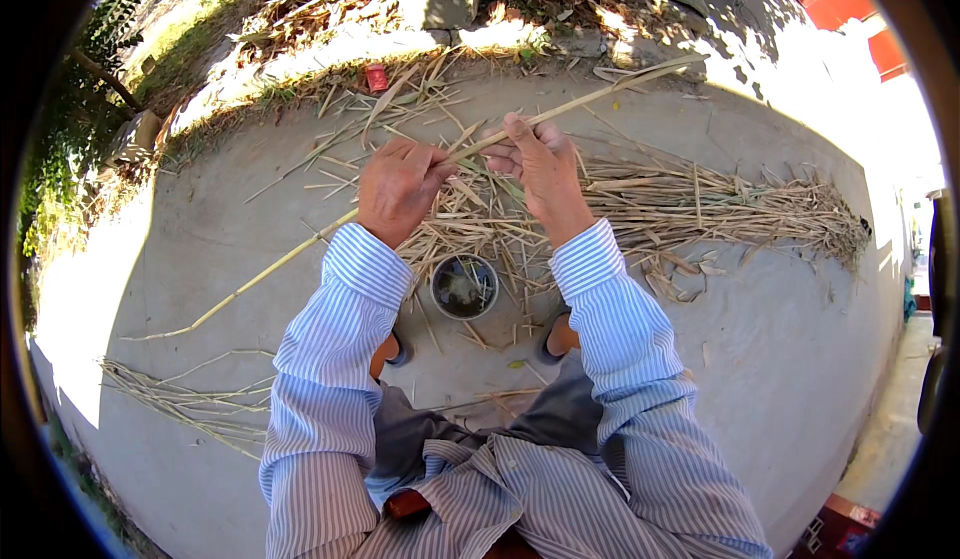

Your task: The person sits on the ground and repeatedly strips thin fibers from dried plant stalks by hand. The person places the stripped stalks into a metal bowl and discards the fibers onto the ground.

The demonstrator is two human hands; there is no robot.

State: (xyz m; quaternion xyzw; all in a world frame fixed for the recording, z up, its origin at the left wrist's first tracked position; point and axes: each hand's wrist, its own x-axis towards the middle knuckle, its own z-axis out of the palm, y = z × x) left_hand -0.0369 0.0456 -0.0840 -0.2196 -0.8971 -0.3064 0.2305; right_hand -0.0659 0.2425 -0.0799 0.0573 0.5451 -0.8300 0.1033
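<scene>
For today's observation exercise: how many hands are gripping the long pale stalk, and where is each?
2. The left hand grips the long pale stalk near its middle; the right hand pinches it just beside, further up. No other hands are in view.

- both hands grip one long pale reed stalk [300,249], left hand [397,187] and right hand [541,164] close together
- small metal bowl [464,286] sits between the feet
- loose pile of dry stalks [720,209] lies on the concrete ground [780,339]
</scene>
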